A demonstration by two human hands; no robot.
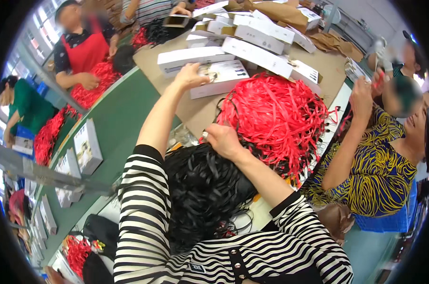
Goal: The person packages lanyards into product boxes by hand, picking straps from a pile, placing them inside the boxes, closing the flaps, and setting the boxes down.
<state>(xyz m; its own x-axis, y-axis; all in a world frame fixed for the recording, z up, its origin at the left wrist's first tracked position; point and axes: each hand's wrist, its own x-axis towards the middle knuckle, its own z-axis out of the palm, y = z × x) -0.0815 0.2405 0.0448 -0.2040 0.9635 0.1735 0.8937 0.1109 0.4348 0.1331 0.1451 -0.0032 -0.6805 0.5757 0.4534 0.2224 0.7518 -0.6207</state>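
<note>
My left hand (191, 76) is stretched forward onto a white printed box (226, 81), gripping its left end with the thumb on the top face. Another white box (188, 59) lies just behind it. Closer to me, my right hand (224, 140) is closed above a heap of black straps (205, 184). Something small and pale shows at its fingertips, too small to name. A big pile of red straps (273, 118) with black ends lies beside that hand, to its right.
Stacked white boxes (264, 35) fill the back of the cardboard-covered table (150, 54). On the left, a green conveyor belt (129, 109) carries upright white boxes (87, 146). A metal bar (48, 170) crosses there. Co-workers sit at right and stand across the belt.
</note>
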